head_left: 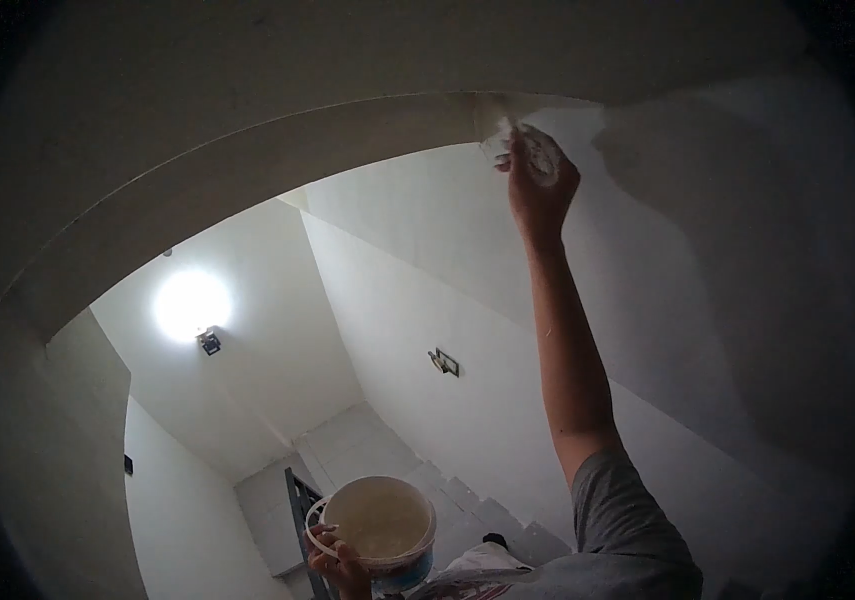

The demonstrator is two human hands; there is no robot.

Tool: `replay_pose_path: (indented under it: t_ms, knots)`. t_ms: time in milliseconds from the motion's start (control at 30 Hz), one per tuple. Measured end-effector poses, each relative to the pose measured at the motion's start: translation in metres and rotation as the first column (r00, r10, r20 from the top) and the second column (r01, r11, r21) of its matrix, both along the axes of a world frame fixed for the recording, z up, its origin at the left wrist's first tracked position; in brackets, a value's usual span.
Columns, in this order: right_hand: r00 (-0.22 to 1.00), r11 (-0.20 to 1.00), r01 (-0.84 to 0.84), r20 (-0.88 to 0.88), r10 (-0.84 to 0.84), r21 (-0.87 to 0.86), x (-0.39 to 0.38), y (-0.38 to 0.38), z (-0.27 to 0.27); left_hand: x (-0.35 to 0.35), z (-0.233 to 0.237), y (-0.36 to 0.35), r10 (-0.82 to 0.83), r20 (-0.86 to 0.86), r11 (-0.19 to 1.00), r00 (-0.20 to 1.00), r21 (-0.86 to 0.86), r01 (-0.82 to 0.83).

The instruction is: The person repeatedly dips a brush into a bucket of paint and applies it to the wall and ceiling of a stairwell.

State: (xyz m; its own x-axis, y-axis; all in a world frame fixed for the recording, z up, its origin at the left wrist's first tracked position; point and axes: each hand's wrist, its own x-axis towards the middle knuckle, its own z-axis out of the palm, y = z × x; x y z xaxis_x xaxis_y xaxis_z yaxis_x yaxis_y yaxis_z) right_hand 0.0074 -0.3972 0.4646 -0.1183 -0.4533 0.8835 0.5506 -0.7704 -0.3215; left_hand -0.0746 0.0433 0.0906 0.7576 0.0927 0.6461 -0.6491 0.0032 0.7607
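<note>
My left hand [342, 568] is closed around the side and handle of a white plastic bucket [425, 520], low in the view. Pale, cloudy liquid shows inside the bucket, and part of its outside is blue. Raised high, my right hand [544, 185] is closed around a whitish, crumpled-looking thing [498, 148] whose kind I cannot tell. Its upper end is right at the underside edge of the beam [377, 122], where the beam meets the white wall [647, 260]. The right arm is stretched nearly straight, in a grey short sleeve.
A bright lamp [192, 303] shines on the far wall. On the white wall to its right is a small fixture with dark edges [444, 362]. Below are grey stair-like steps [462, 495] and a dark railing [297, 500] behind the bucket. My arm's shadow falls on the right wall.
</note>
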Motion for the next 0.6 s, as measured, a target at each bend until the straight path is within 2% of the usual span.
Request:
replay_pose_path:
  t_ms: [67,133,167,200,233,267,333,367,400,467,500,533,600]
  knots:
    - [0.998,0.998,0.063,0.02,-0.062,-0.018,0.001,-0.005,0.004,0.0,0.0,0.001,0.043,-0.022,0.998,0.999,0.041,-0.042]
    - [0.96,0.929,0.256,-0.047,-0.278,-0.267,0.005,-0.005,0.004,0.004,-0.01,0.008,0.012,-0.053,1.0,0.999,0.004,-0.011]
    - [0.943,0.912,0.257,-0.122,-0.308,-0.319,0.014,-0.003,0.001,0.002,-0.001,0.008,0.01,-0.053,1.0,0.999,0.003,-0.01]
    - [0.962,0.923,0.125,-0.182,-0.203,-0.365,0.013,0.01,-0.003,-0.003,0.016,0.009,0.094,-0.042,0.988,0.995,0.128,-0.088]
    - [0.968,0.895,0.065,-0.191,-0.165,-0.441,0.013,0.025,-0.008,-0.005,0.026,0.01,0.174,-0.018,0.954,0.985,0.25,-0.164]
    - [0.971,0.857,0.006,-0.202,-0.128,-0.515,0.01,0.034,-0.01,-0.003,0.019,0.01,0.169,-0.016,0.955,0.986,0.249,-0.16]
    - [0.974,0.872,-0.026,-0.21,-0.088,-0.488,-0.003,0.04,-0.009,0.003,-0.006,0.014,0.139,-0.111,0.972,0.984,0.204,-0.115]
    - [0.974,0.886,-0.066,-0.221,-0.041,-0.458,-0.007,0.041,-0.008,0.005,-0.008,0.011,0.093,-0.103,0.987,0.99,0.14,-0.078]
    - [0.962,0.914,-0.004,-0.252,-0.108,-0.407,-0.014,0.031,-0.006,0.007,-0.009,0.008,0.069,-0.071,0.993,0.995,0.101,-0.061]
    - [0.982,0.944,0.108,-0.116,-0.151,-0.313,-0.013,0.021,0.005,0.008,-0.012,0.004,0.036,-0.026,0.998,0.999,0.061,-0.035]
    - [0.977,0.949,0.137,-0.121,-0.177,-0.284,-0.003,0.01,0.008,0.01,-0.015,0.002,0.029,-0.009,0.999,1.0,0.042,-0.028]
    - [0.976,0.949,0.138,-0.122,-0.179,-0.285,0.007,0.002,0.007,0.011,-0.02,0.0,0.021,0.015,1.0,1.0,0.016,-0.021]
    - [0.938,0.822,0.263,-0.065,-0.34,-0.505,0.019,0.004,0.009,0.012,-0.032,-0.003,0.028,0.048,0.998,0.998,-0.058,-0.025]
